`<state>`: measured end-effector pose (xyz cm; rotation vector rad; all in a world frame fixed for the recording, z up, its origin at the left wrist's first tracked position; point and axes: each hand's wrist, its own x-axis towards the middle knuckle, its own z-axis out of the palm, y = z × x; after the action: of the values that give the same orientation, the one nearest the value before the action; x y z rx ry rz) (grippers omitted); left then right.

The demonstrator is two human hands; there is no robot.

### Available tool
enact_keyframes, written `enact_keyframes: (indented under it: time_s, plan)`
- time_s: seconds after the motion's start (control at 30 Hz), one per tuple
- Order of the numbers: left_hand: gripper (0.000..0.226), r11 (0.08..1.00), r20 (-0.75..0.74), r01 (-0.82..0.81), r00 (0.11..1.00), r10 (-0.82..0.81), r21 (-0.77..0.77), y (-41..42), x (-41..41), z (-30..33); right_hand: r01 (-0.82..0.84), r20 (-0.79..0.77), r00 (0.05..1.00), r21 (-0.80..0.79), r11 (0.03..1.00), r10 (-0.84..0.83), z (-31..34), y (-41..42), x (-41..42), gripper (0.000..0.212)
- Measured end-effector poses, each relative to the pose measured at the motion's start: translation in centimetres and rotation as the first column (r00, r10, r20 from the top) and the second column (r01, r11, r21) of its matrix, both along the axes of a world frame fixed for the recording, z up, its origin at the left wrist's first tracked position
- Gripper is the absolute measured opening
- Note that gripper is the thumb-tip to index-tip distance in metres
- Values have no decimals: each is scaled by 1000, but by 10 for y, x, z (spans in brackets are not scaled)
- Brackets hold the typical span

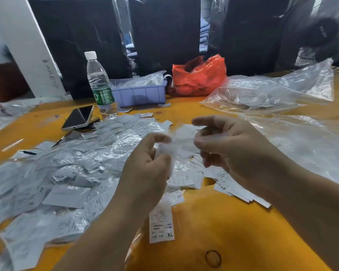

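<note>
XL tag (161,223) is laid nearest on the yellow worktop (233,222). Above the tag pile (67,173), a blurry white tag (181,141) is pinched in both grips, left hand (145,167) and right hand (229,145). Water bottle (100,83) is stood further back.

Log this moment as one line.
left hand grips white labels | right hand pinches the same labels | loose label pile on orange table

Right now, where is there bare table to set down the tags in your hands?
Nearest: bare table in front of you, between the XL tag and the right-side tag stack; only a rubber band lies there. A narrower strip runs before the purple tray. Left of the left hand, the tag heap crowds everything.
</note>
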<state>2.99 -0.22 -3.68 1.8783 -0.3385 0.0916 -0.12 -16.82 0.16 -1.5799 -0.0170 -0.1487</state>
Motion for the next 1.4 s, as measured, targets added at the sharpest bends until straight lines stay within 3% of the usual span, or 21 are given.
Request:
enact_keyframes:
  time_s: [0.27,0.43,0.63,0.8,1.0,1.2,1.4]
  plan:
    - [26,996,-107,-33,994,24,-81,3,9,4,-110,-29,993,33,993,111,-8,18,26,17]
    - [55,991,-101,126,986,-129,-37,4,7,2,-164,-54,985,8,986,164,-21,11,25,13]
    - [24,997,-8,59,998,-58,56,2,6,-1,-200,-78,977,-7,980,199,-24,10,23,9]
    - [17,994,-6,74,997,-73,87,3,4,-2,-141,11,989,-156,978,144,-27,10,22,11]
    - [13,992,-60,107,993,-103,70,4,3,-1,2,38,999,-13,1000,-1,-28,5,29,9]
    - [33,999,-106,47,993,-45,15,6,4,0,-32,7,999,68,997,32,-27,4,29,18]
    - [20,999,-38,49,998,-49,-20,5,1,1,-56,-45,997,90,994,60,-27,5,28,17]
